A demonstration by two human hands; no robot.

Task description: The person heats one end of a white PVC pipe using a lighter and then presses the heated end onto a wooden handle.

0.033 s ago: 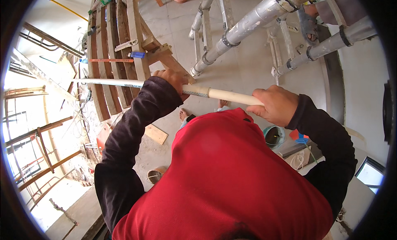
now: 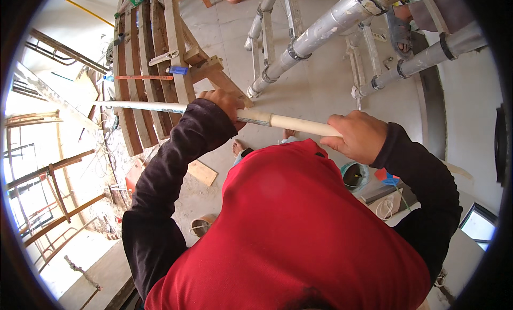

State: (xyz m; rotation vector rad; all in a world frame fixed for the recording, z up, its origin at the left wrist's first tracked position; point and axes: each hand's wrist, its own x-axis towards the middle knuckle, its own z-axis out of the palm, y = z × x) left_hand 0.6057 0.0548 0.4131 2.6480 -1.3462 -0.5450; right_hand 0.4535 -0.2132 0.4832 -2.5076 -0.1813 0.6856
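Observation:
A long white pipe point(image 2: 149, 105) runs across in front of my red-shirted body, with a thicker cream pipe section point(image 2: 296, 123) at its right. My left hand point(image 2: 220, 107) is wrapped round the middle of the pipe, just left of a banded stretch. My right hand point(image 2: 357, 136) grips the cream section at the right end, thumb along it, so that end is hidden. The pipe's thin left part passes over wooden slats point(image 2: 139, 128). My bare feet point(image 2: 237, 147) show below the pipe on the floor.
Metal scaffold tubes point(image 2: 336, 19) cross the upper right, with another person's sandalled foot point(image 2: 402, 35) on them. A bucket point(image 2: 352, 177) stands at my right, a loose board point(image 2: 200, 172) and container point(image 2: 202, 224) at my left. Timber frames point(image 2: 51, 192) and cables line the bright left side.
My right hand and the cream section have shifted very slightly to the right. My left hand looks the same.

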